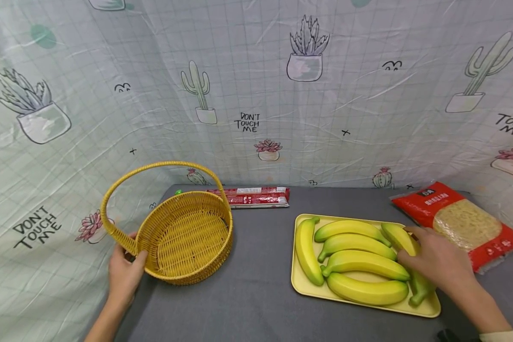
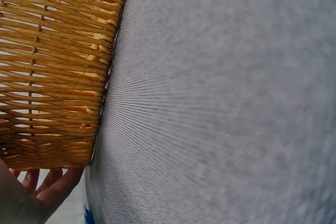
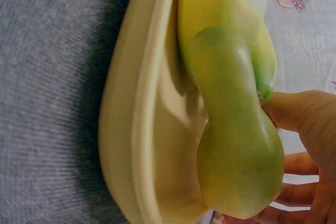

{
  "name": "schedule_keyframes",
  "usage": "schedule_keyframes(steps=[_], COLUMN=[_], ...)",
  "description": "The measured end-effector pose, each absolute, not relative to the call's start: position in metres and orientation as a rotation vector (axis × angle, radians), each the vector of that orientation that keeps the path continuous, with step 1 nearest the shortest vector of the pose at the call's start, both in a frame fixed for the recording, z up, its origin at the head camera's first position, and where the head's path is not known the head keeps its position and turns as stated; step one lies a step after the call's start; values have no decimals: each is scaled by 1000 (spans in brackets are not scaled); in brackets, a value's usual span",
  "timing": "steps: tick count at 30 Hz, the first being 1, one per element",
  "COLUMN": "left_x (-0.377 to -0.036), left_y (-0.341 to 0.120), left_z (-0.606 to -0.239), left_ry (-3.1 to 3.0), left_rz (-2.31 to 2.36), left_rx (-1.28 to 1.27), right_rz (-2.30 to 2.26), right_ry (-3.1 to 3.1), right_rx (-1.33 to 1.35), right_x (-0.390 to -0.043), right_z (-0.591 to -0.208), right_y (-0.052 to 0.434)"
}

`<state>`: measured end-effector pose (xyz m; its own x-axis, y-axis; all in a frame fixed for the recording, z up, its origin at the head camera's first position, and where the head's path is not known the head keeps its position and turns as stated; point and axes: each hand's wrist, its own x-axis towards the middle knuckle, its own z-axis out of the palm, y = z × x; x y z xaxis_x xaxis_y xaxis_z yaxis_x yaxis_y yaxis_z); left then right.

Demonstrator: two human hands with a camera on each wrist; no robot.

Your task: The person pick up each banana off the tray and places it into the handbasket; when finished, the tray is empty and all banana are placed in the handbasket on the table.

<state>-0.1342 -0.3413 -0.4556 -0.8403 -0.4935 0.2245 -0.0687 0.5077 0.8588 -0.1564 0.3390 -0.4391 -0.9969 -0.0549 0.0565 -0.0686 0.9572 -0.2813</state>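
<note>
Worktop [image 1: 256, 266] — grey cloth surface, backed by a cactus-print sheet [image 1: 256, 85]. Risk here is small: the cloth looks grippy, so sliding is unlikely, but a tug could wrinkle it.

Basket [image 1: 188, 237], yellow wicker, sits at the near left with its hoop handle upright. The left hand [image 1: 126, 275] grips the rim at the handle's base, fingers curled round the weave; the left wrist view shows fingertips [image 2: 50, 184] under the basket wall. Judgement: a one-sided hold on a light basket could tip it toward the left edge of the worktop, which lies just beside it.

Tray [image 1: 363, 301], pale yellow, at the near right, holds six bananas lying close together. The tray is shallow — a sideways pull could drag it or roll a neighbour over the low rim.

Noodle bag [image 1: 461, 223] lies far right, near the tray; a red packet [image 1: 252, 197] lies at the far edge, well apart.

Rightmost banana [image 1: 403, 242]: the right hand [image 1: 438, 261] rests over it, fingers curling at its green end [image 3: 236, 156]. I cannot tell whether the grasp is closed. Judgement: a pinch near the tip may let it swing or slip.
</note>
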Motion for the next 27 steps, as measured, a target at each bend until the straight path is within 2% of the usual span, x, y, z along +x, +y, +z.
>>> schedule_keyframes(steps=[14,27], left_x=[-135,-133], left_y=[-346,-350], left_z=[-454,-455], left_ry=[-2207,-2113], left_rz=[-1551,-1735], left_rx=[472,477], right_rz=[451,511], right_ry=[-2957,-2916], right_rx=[85,188], right_x=[-154,-157], right_z=[-424,-397], right_y=[339,299])
